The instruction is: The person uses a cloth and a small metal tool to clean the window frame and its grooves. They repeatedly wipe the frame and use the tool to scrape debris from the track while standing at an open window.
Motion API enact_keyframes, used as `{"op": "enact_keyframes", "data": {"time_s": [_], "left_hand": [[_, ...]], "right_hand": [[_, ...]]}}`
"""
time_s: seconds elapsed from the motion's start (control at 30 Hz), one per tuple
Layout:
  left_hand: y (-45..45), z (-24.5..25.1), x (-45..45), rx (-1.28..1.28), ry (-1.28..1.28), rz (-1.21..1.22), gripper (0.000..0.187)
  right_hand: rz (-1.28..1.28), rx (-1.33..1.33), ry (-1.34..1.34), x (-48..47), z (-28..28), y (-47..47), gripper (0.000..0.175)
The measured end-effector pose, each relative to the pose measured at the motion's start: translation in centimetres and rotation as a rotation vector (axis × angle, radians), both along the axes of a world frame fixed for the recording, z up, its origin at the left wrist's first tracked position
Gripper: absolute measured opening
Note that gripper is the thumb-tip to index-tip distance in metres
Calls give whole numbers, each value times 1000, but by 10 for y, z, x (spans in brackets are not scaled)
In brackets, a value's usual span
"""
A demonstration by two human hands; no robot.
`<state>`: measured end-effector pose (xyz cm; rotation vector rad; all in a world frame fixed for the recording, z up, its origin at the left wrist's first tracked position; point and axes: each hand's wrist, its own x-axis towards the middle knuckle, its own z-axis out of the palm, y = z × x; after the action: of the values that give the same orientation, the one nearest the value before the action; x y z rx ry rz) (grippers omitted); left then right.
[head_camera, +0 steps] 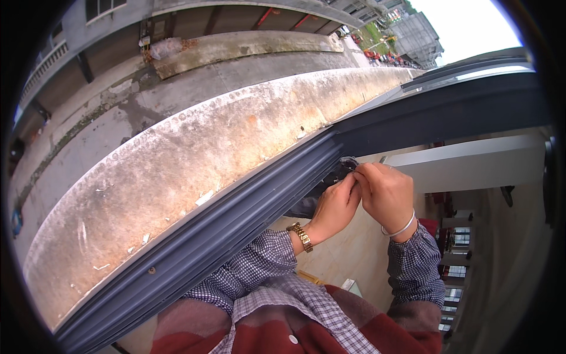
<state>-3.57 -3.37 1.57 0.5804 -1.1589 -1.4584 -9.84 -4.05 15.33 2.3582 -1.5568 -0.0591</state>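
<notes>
My left hand (337, 204), with a gold-coloured watch at the wrist, meets my right hand (385, 191) beside the inner edge of a dark metal window frame (247, 199). The fingers of my right hand pinch a thin dark item (351, 169), too small to identify. My left fingertips touch the right ones, and whether they also grip it is unclear. Just beyond the fingertips is a grey and black cloth-like thing (348, 162), near the frame's corner. More dark material (305, 208) lies behind my left hand, partly hidden. A pale bangle circles my right wrist.
Outside the frame runs a stained concrete ledge (212, 141) with small white chips, above a street (177, 93). A dark sash bar (442, 113) crosses at the upper right. A white wall edge (468, 163) stands beyond my right hand, with the indoor floor below.
</notes>
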Motion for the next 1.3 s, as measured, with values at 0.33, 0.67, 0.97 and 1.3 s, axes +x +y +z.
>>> {"op": "enact_keyframes", "data": {"time_s": [0.33, 0.67, 0.97, 1.3], "left_hand": [[5, -14, -12, 182, 88, -109, 40], [16, -29, -20, 110, 68, 16, 61], [16, -22, -21, 96, 78, -25, 67], [12, -21, -20, 139, 107, -75, 66]], "right_hand": [[12, -62, 238, -21, -22, -26, 13], [72, 30, 312, -16, -35, -46, 7], [-48, 86, 266, -10, 7, -36, 2], [-24, 41, 206, -8, 1, -31, 6]]}}
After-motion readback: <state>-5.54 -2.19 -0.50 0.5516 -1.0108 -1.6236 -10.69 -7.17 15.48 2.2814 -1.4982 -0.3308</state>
